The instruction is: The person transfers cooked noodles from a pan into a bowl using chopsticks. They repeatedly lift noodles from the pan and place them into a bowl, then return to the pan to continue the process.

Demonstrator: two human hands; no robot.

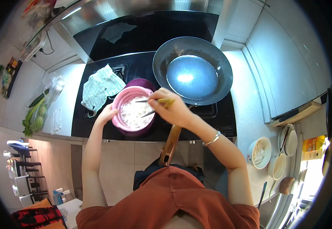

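Observation:
My left hand (pixel 108 113) grips the left rim of a pink plastic colander (pixel 122 98), which holds white chopped pieces (pixel 136 113). Beneath it is a purple bowl (pixel 143 83), partly covered by the colander. Above the colander's right side my right hand (pixel 169 104) holds scissors (pixel 148 113) with yellow-green handles, their two blades apart over the white pieces. Behind my right hand, a dark wok (pixel 193 44) with clear liquid (pixel 193 77) in it stands on the black stove; its brown handle (pixel 171 143) points towards me.
A crumpled cloth (pixel 101 86) lies on the stove's left side. Bagged green vegetables (pixel 38 114) are on the left counter. On the right counter stand a bowl with pale pieces (pixel 259 153), several other dishes and a ladle (pixel 277 167). The wok handle juts over the stove's front edge.

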